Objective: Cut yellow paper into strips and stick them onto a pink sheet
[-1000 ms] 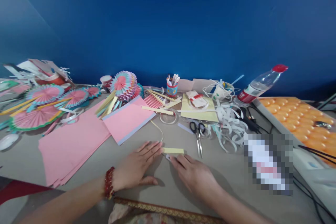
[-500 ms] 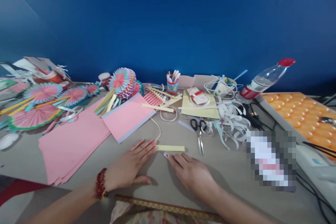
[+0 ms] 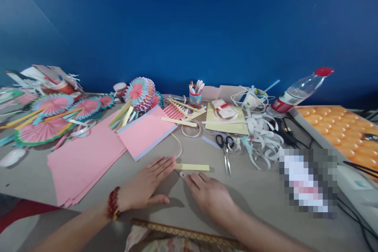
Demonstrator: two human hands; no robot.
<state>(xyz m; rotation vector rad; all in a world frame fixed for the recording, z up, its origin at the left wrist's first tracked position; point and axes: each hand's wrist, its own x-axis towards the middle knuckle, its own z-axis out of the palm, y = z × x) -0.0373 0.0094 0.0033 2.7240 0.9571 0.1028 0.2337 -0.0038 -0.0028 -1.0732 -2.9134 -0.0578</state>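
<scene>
My left hand [image 3: 147, 184] lies flat on the grey table [image 3: 256, 193], fingers stretched out, its fingertips touching the left end of a folded yellow paper strip [image 3: 193, 167]. My right hand [image 3: 210, 193] rests palm down just below the strip, fingers spread, with a fingertip on a small pale scrap [image 3: 182, 174] beside it. Neither hand grips anything. A red bead bracelet [image 3: 113, 203] is on my left wrist.
Pink paper sheets [image 3: 85, 161] lie to the left, with pleated paper fans [image 3: 50, 120] behind them. Scissors [image 3: 226, 151], white paper curls [image 3: 262, 138], a pen cup [image 3: 195, 95], a tilted water bottle [image 3: 298, 91] and an orange tray [image 3: 342, 130] sit to the right.
Both hands stay flat by the yellow strip; my right hand's fingers have slid slightly left along the strip's lower edge. The view has shifted a little.
</scene>
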